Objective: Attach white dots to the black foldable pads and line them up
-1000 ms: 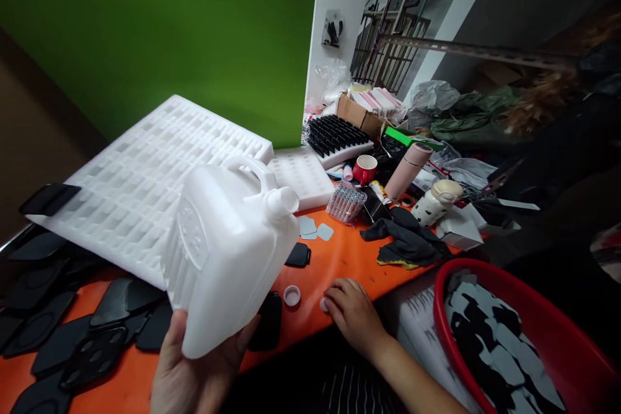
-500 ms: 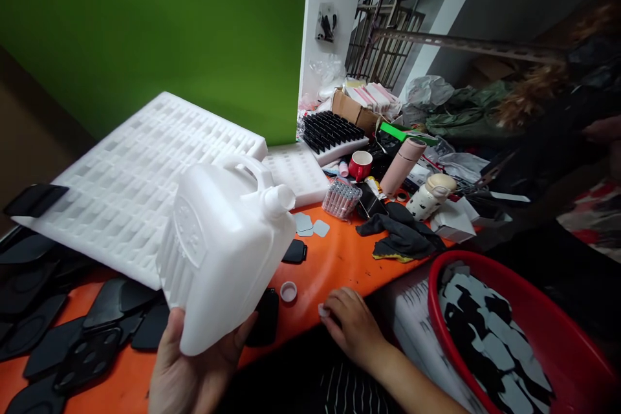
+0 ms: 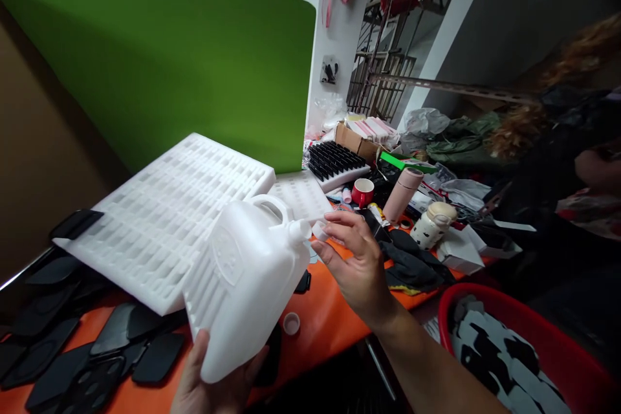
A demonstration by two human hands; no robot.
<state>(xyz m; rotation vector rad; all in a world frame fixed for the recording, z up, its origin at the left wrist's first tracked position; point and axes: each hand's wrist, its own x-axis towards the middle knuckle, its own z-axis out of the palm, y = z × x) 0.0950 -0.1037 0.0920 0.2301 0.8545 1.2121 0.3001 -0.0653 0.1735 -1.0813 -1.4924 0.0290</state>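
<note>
While the left hand [image 3: 216, 396] grips the jug [image 3: 257, 284], the right hand [image 3: 358, 264]—cap [image 3: 319, 231] pinched—has risen beside the spout [image 3: 299, 233].

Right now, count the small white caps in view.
2: one cap in the grip of the right hand, by the spout of the white jug; the other cap on the orange table. Others may be hidden.

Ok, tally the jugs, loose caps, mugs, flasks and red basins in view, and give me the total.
Jugs: 1 (white jug)
Loose caps: 2 (held cap in the right hand, open cap on the orange table)
Mugs: 1 (red mug)
Flasks: 2 (pink flask, cream flask)
Red basins: 1 (red basin)
Total: 7
</note>
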